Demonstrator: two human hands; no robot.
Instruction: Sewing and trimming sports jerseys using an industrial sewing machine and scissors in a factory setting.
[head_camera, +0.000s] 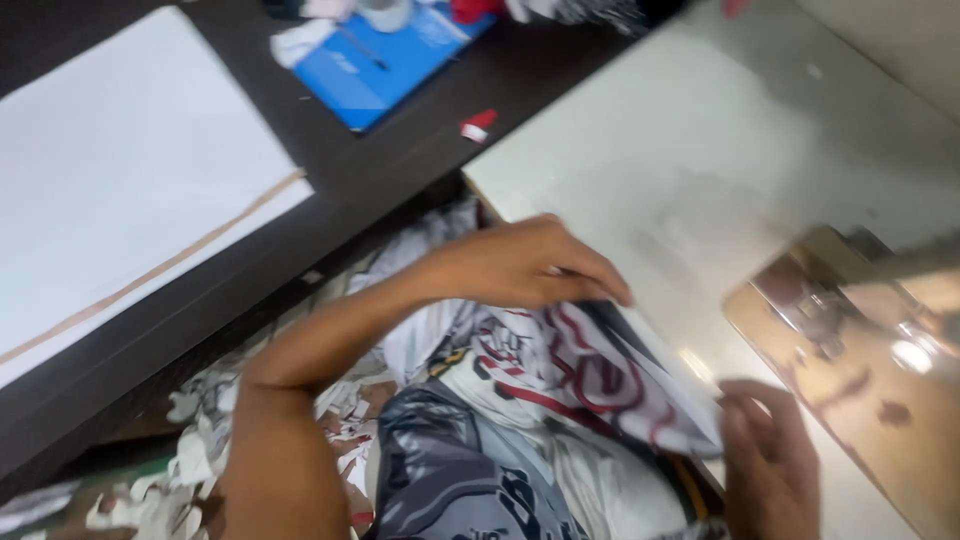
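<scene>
Holding printed fabric (580, 370) at the edge of a pale sewing table (680, 150)

Left hand (530, 265) lies curled over the cloth's top; right hand (765, 460), at five o'clock, pinches its corner. Fabric is bunched, not yet flat near the metal plate (860, 350) at three o'clock; scraps (200, 440) lie at eight.

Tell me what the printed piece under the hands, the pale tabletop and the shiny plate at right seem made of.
Printed piece: soft fabric, likely knit; it folds and drapes under both hands. Tabletop: smooth pale laminate, probably, with a dull sheen. Plate: polished metal, judging by its mirror-like reflections.
</scene>
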